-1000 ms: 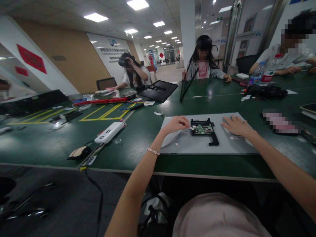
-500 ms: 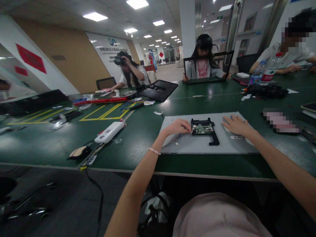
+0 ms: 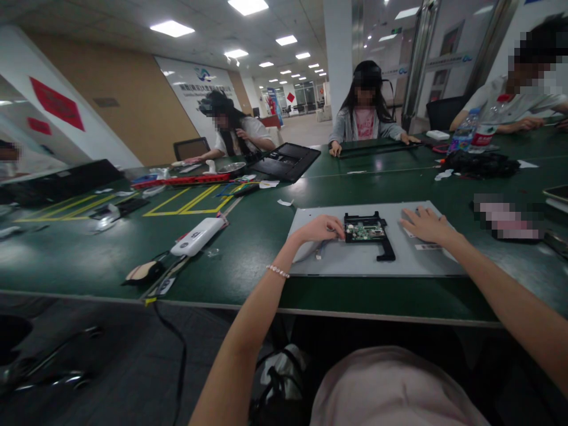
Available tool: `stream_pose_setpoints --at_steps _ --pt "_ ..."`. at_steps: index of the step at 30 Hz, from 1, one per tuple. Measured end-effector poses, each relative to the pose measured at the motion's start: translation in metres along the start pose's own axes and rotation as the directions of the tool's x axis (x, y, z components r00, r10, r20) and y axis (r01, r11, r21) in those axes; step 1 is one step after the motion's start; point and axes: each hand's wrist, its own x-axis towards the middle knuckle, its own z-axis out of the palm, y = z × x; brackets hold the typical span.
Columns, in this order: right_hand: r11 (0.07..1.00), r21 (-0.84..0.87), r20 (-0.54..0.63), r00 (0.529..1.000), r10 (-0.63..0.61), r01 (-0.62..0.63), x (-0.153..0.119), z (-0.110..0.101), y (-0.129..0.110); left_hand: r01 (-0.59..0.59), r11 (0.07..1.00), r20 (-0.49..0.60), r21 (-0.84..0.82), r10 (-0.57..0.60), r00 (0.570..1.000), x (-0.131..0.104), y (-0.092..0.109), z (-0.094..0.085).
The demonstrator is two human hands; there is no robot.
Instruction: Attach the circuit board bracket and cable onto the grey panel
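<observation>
A grey flat panel (image 3: 426, 265) lies on the table in front of me, like the back of a display. On its middle sits a green circuit board (image 3: 364, 231) in a black plastic bracket (image 3: 386, 253). My left hand (image 3: 320, 228) is closed in a pinch at the bracket's left edge; its fingertips hide whatever they grip. Below that hand, a thin cable (image 3: 318, 251) shows on the panel. My right hand (image 3: 426, 226) rests flat and open on the panel's right part, fingers spread, beside a white label (image 3: 426, 247).
To the left lie a white power strip-like device (image 3: 197, 238) and a computer mouse (image 3: 144, 273). Across the table, a co-worker (image 3: 366, 121) holds a black frame (image 3: 377, 148). A black panel (image 3: 286, 162), plastic bottles (image 3: 483, 133) and a phone-like object (image 3: 506, 219) are around.
Both my hands stay in place on the panel. Across the table, the co-worker's black frame has been lowered from upright to nearly flat. Another co-worker's raised hand has dropped from the head.
</observation>
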Motion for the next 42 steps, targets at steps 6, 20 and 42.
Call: stream_pose_setpoints --at_steps 6,20,42 --pt "1.0 -0.006 -0.007 1.0 -0.008 0.008 0.001 0.002 0.001 0.069 0.995 -0.083 0.07 -0.063 0.995 0.0 -0.001 -0.005" --pt "1.0 0.006 -0.009 1.0 -0.017 0.017 0.004 0.003 0.003 0.873 0.404 -0.691 0.272 -0.549 0.47 -0.024 -0.048 -0.022" --pt "1.0 0.003 -0.037 0.999 -0.025 0.025 0.001 0.001 0.0 0.94 0.228 -0.439 0.254 -0.839 0.322 -0.016 -0.044 -0.049"
